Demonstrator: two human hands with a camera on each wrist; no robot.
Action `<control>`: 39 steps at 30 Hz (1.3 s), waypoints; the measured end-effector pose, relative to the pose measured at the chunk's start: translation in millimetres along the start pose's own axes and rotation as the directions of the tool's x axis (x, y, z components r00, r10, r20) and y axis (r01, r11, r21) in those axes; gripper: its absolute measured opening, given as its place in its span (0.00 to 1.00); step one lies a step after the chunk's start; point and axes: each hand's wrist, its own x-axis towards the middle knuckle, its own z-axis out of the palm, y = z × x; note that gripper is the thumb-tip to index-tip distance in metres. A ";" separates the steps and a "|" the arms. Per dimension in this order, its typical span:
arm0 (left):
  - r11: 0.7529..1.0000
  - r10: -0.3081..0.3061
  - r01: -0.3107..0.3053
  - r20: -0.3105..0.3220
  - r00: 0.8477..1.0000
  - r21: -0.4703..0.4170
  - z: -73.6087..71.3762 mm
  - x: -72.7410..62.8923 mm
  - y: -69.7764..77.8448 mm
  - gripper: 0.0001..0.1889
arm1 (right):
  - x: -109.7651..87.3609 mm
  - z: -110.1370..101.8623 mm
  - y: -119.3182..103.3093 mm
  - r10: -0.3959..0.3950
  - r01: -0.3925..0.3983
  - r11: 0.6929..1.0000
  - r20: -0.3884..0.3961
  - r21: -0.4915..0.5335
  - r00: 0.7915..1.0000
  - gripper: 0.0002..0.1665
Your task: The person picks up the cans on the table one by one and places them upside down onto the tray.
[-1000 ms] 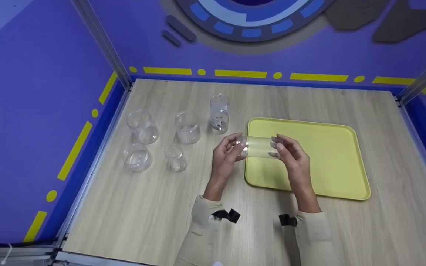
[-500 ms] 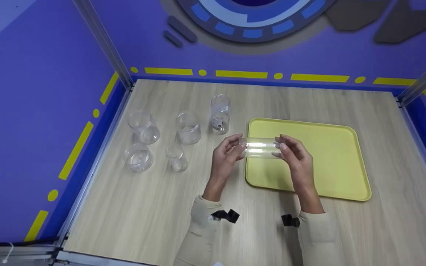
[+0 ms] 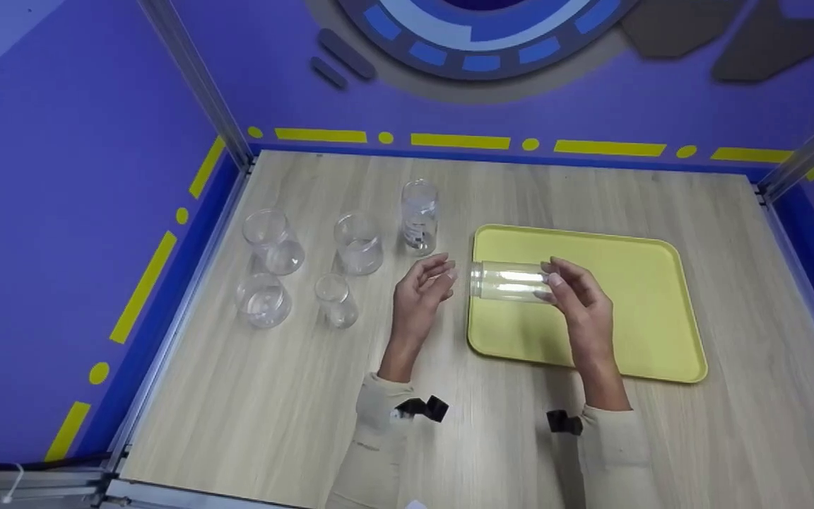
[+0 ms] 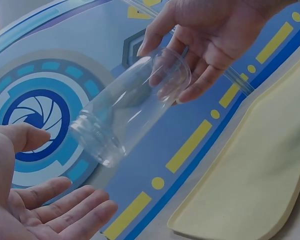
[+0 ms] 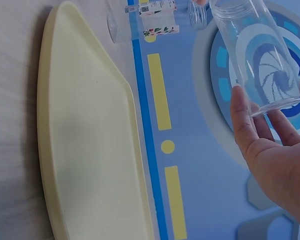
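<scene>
Surface: pale wood-grain table (image 3: 273,410), directions taken from its centre in the head view. At 3 o'clock, a yellow rounded-corner tray (image 3: 640,304) lies flat. Just short of 12, a tall clear bottle (image 3: 420,218) stands upright, printed label low on its side. Toward 10: two wide clear cups, an outer cup (image 3: 273,242) and an inner cup (image 3: 359,244), apart. At 9: a low clear bowl (image 3: 263,300) and, nearer centre, a narrow clear glass (image 3: 336,301).

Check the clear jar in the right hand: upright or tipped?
Tipped sideways: in the head view, the right hand holds the clear jar crosswise, its neck pointing toward the left hand.
</scene>
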 end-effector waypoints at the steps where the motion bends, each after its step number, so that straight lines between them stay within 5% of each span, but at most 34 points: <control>1: 1.000 0.003 -0.003 -0.005 1.000 0.009 -1.0 0.4 0.1 0.21 | 0.1 -0.9 -0.4 0.004 -0.004 1.000 -0.007 -0.002 1.000 0.22; 11: 0.978 0.083 -0.070 -0.062 0.995 0.195 -13.7 1.0 0.5 0.21 | 1.9 -9.1 -3.5 0.002 -0.003 1.000 -0.043 -0.024 0.999 0.22; 39: 0.942 0.157 -0.072 -0.238 0.959 0.329 -51.3 2.8 7.1 0.20 | -1.1 -37.6 -14.5 0.000 -0.010 0.997 -0.134 -0.079 0.991 0.23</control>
